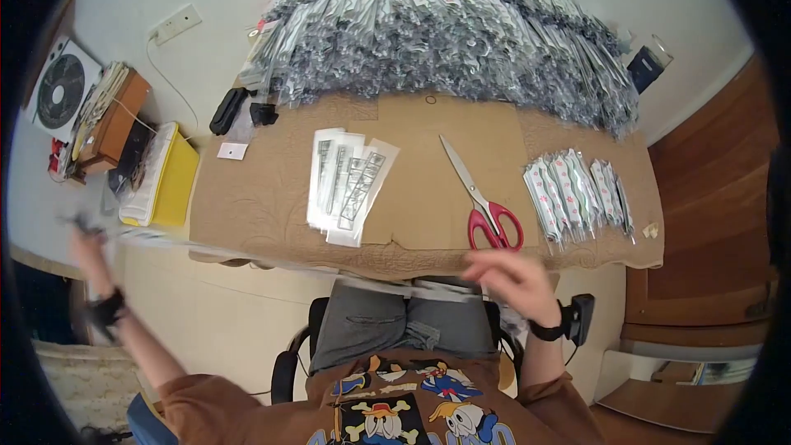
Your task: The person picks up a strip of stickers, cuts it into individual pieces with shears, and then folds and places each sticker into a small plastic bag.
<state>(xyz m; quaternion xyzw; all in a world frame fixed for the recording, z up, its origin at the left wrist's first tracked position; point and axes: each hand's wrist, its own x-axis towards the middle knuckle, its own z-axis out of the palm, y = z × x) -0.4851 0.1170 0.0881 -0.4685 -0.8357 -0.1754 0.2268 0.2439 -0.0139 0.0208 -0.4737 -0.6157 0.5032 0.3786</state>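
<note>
The left hand (82, 239), blurred and flung far out at 9 o'clock, is clenched on one end of a long clear strip (247, 259). The strip stretches taut across the person's lap, just below the near table edge. The right hand (504, 276) at 5 o'clock has its fingers curled over the strip's other end. The grip itself is hidden, so I cannot tell whether it pinches the strip or merely rests on it. Each wrist wears a black band. Just above the right hand, the red-handled scissors (486, 198) lie shut on the brown-covered table (420, 222), touched by neither hand. At 11 o'clock from the scissors sits a flat stack of clear packets (350, 185). At 3 o'clock lies a bundle of small packets (577, 189) with red-and-white print. Across the far side, from 11 to 2 o'clock, a very large heap of packets (445, 25) is banked against the wall. Judging by these piles, a great deal appears to be finished already, while the strip in hand looks whole and not yet dealt with. A yellow box (165, 173) stands off the table at 9 o'clock. No writing can be read: the print on the packets is too small. The brown shirt (395, 408) shows only cartoon ducks and a skull with crossbones.
</note>
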